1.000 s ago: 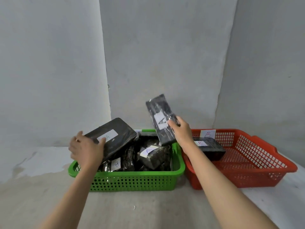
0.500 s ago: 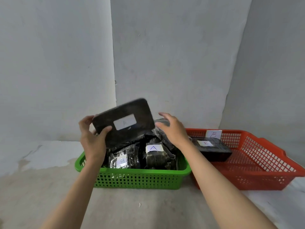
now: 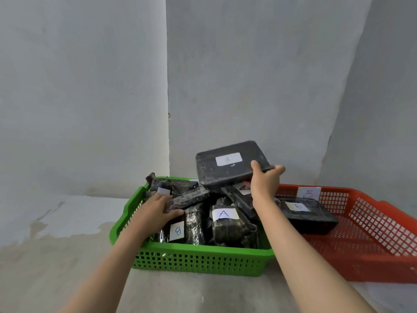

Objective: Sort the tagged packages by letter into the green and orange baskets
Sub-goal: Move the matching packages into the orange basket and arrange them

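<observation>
A green basket [image 3: 198, 260] sits centre, piled with several black wrapped packages; one shows a tag A [image 3: 225, 214], another a tag B [image 3: 177, 231]. My right hand [image 3: 265, 181] grips the right edge of a flat black package tagged A [image 3: 230, 164], held tilted above the basket's back. My left hand [image 3: 158, 208] reaches into the basket's left side and closes on a long black package [image 3: 189, 198]. The orange basket [image 3: 372, 251] stands to the right, touching the green one, with one black package tagged B [image 3: 306, 212] inside.
A paper tag marked B [image 3: 308, 193] is fixed to the orange basket's back rim. Both baskets rest on a pale concrete surface [image 3: 45, 256] close to a grey wall with a corner behind them.
The flat A package has passed from my left hand to my right and moved rightward above the basket. My left hand dropped into the pile and took hold of a long package.
</observation>
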